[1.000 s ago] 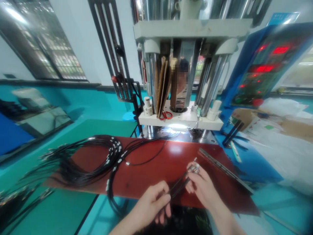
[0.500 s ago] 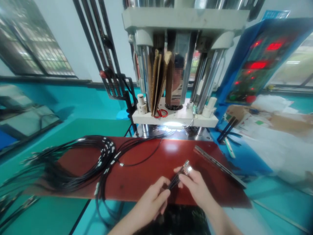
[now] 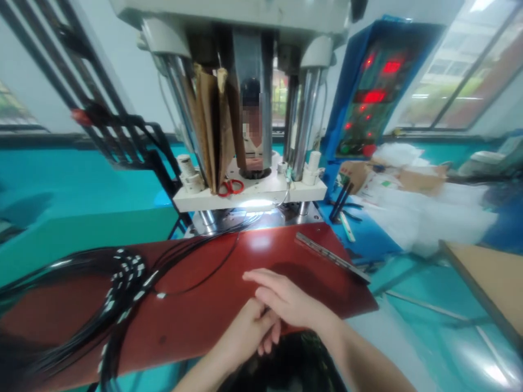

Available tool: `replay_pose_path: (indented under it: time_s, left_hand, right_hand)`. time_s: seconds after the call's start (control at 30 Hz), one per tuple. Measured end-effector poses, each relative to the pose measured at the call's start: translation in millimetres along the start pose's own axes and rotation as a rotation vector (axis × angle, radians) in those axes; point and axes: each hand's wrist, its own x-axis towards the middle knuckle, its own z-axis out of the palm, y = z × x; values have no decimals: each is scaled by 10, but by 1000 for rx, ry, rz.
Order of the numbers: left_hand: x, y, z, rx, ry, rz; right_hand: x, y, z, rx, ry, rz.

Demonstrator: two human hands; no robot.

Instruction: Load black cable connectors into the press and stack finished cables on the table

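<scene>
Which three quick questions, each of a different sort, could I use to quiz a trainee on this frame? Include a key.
1. True or false: the right hand and the left hand overlap in this view.

2. Where does the metal strip lie?
A) On the machine's white plate
B) On the red-brown board
C) Under the left hand

3. Fill the gap: the black cables carry small ____ marks.

Key: 1. True. 2. B. 3. White.
</scene>
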Motion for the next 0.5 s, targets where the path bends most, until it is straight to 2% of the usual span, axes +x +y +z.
replay_pose_path:
  time_s: [0.1, 0.17, 0.23, 0.3, 0.4, 0.5]
  left_hand:
    - [89, 28, 75, 10, -19, 35]
    - [122, 52, 84, -67, -2, 76]
    - [147, 66, 58, -175, 63, 81]
    - [171, 62, 13, -258, 145, 55]
    - [208, 43, -35, -319, 199, 58]
    - [245, 43, -23, -340, 185, 99]
  right_hand:
    - [-88, 88, -90, -33, 47, -24]
    - [-230, 196, -272, -76, 120, 11]
    - [-449, 340, -525, -271, 235, 112]
    - [-713, 506, -789, -656, 327, 265]
    - [-1055, 705, -1068, -1102, 167, 609]
    - [-1199, 759, -1156, -1273, 54, 737]
